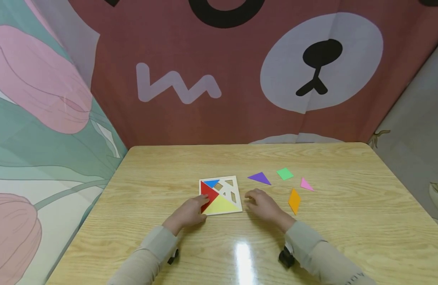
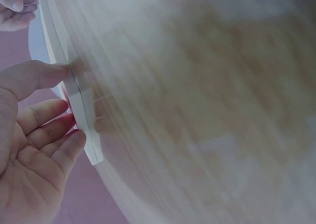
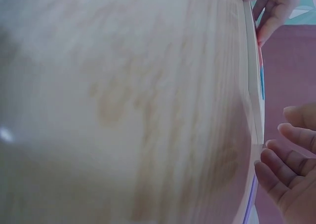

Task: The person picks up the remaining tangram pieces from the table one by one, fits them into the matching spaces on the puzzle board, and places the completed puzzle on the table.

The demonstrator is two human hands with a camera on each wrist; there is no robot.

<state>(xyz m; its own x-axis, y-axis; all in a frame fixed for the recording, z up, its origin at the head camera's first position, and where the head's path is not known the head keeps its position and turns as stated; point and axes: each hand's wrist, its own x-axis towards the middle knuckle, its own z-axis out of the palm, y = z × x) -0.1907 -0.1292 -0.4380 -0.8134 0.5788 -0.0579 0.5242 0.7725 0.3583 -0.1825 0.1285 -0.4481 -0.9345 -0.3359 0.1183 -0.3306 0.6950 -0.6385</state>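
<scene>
A white tangram board point(image 1: 238, 194) lies on the table with a red triangle point(image 1: 208, 191), a yellow triangle point(image 1: 221, 205) and a blue triangle point(image 1: 211, 183) set in it. Several cut-outs at its upper right show wood. My left hand point(image 1: 190, 211) holds the board at its near left corner, thumb at the front edge and fingertips on the red triangle. In the left wrist view the board's edge point(image 2: 81, 110) runs between thumb and fingers. My right hand point(image 1: 264, 206) is just right of the board, fingers loosely bent, holding nothing.
Beyond and right of my right hand lie a purple triangle point(image 1: 260, 178), a green square point(image 1: 284, 173), a pink triangle point(image 1: 306, 185) and an orange parallelogram point(image 1: 294, 201). A patterned cloth point(image 1: 240, 118) hangs behind the wooden table point(image 1: 365, 221).
</scene>
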